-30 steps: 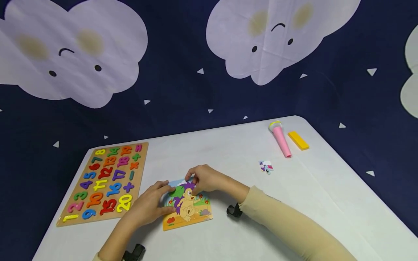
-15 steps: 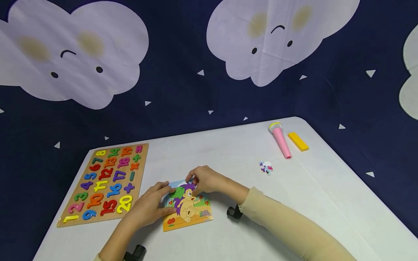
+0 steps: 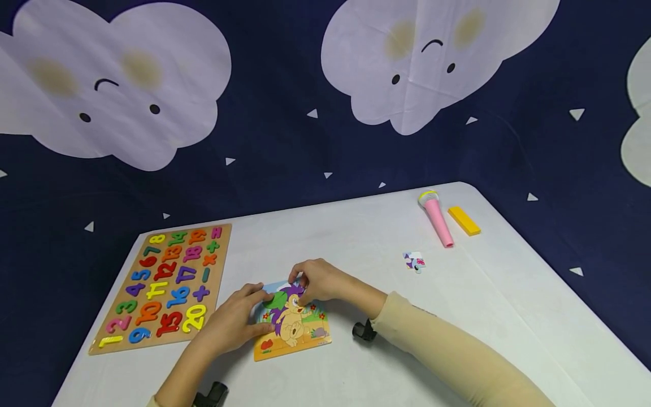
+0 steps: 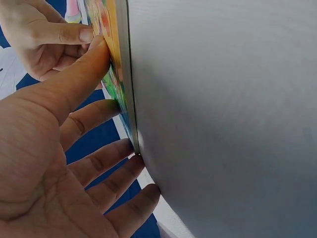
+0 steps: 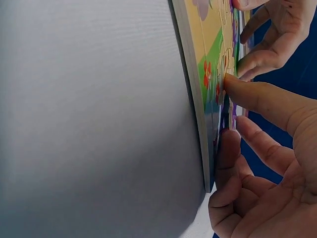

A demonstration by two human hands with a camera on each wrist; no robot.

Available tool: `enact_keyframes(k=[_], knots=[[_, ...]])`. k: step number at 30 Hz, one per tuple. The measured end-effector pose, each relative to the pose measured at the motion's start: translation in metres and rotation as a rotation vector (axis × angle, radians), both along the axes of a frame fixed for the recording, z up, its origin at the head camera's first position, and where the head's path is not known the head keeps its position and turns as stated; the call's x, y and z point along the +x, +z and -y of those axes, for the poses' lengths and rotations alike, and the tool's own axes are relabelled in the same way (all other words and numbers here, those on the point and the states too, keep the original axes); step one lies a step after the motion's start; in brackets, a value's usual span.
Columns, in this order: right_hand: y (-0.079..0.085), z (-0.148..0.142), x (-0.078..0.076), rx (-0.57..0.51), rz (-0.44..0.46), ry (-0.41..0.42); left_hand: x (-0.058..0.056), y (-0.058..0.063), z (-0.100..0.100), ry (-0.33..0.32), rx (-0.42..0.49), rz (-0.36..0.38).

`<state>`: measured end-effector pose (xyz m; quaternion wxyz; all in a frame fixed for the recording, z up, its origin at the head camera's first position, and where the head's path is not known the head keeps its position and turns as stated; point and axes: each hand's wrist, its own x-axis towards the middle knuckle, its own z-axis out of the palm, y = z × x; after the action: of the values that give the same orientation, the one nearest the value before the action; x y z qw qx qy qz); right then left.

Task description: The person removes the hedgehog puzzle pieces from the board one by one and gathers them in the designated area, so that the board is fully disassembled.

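Observation:
A hedgehog jigsaw puzzle [image 3: 292, 330] in a flat square tray lies on the white table. My left hand [image 3: 236, 319] rests on its left side with fairly straight, spread fingers; in the left wrist view the thumb [image 4: 79, 74] presses the picture and the fingertips reach its edge. Over the puzzle's upper right, my right hand [image 3: 322, 280] pinches a puzzle piece [image 5: 226, 111] between thumb and curled forefinger. That piece looks slightly raised from the picture in the right wrist view; the hand hides most of it. A loose puzzle piece [image 3: 414, 261] lies farther right.
A wooden number board [image 3: 157, 285] with colourful numerals lies at the left. Toward the back right are a pink toy microphone [image 3: 439, 219] and a yellow block [image 3: 464, 220]. Dark blue cloth [image 3: 274, 152] with clouds hangs behind the table [image 3: 346, 226].

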<state>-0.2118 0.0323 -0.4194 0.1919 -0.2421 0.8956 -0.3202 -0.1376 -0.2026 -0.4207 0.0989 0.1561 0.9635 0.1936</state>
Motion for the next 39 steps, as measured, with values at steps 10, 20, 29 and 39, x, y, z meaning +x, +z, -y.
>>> enact_keyframes(k=[10,20,29,39], knots=[[-0.0002,0.0000,-0.0020,-0.008,0.030,-0.017,-0.0018,0.0001,-0.0015,-0.007,-0.014,0.014],[0.0009,0.0014,-0.0040,-0.011,0.035,-0.022,-0.0021,-0.0014,-0.0009,-0.008,-0.016,0.006],[0.0007,0.0036,-0.0038,-0.010,0.034,-0.025,-0.0008,-0.0009,-0.0009,-0.006,-0.016,-0.003],[0.0024,0.0048,-0.0048,0.016,-0.019,0.001,-0.0004,-0.0014,-0.0009,-0.002,-0.023,-0.006]])
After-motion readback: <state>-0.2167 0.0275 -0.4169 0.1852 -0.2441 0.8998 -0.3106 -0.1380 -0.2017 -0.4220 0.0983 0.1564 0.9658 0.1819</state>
